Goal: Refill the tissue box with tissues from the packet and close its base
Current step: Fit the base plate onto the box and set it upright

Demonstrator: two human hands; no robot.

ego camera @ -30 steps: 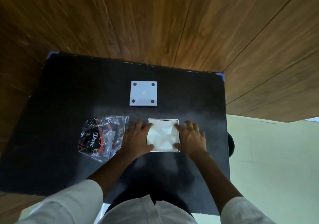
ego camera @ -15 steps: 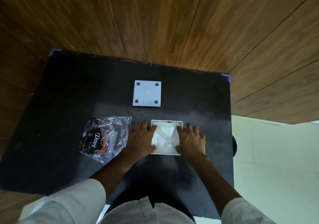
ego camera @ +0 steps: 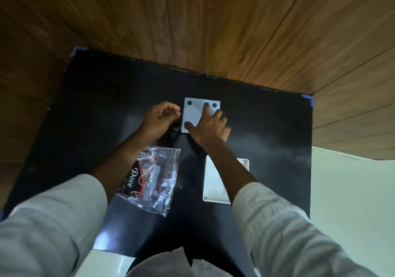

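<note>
The white square base lid (ego camera: 195, 114) with dark round feet lies at the far middle of the black table (ego camera: 267, 127). My right hand (ego camera: 210, 125) lies flat on it with fingers spread, its thumb at the lid's near-left corner. My left hand (ego camera: 161, 117) hovers at the lid's left edge, fingers curled, nothing in it. The white tissue box (ego camera: 213, 182) stands upside down nearer to me, with tissues inside; my right forearm crosses over it. The clear, crumpled tissue packet (ego camera: 154, 180) with black and red print lies to its left, apparently empty.
A wooden panel wall (ego camera: 213, 20) rises right behind the table's far edge. Pale floor (ego camera: 352, 191) shows to the right of the table. My white sleeves and lap fill the bottom of the view.
Both hands left the tissue box and reached forward to the base lid. The right hand now rests on the lid, the left is beside it. The camera leaned forward.
</note>
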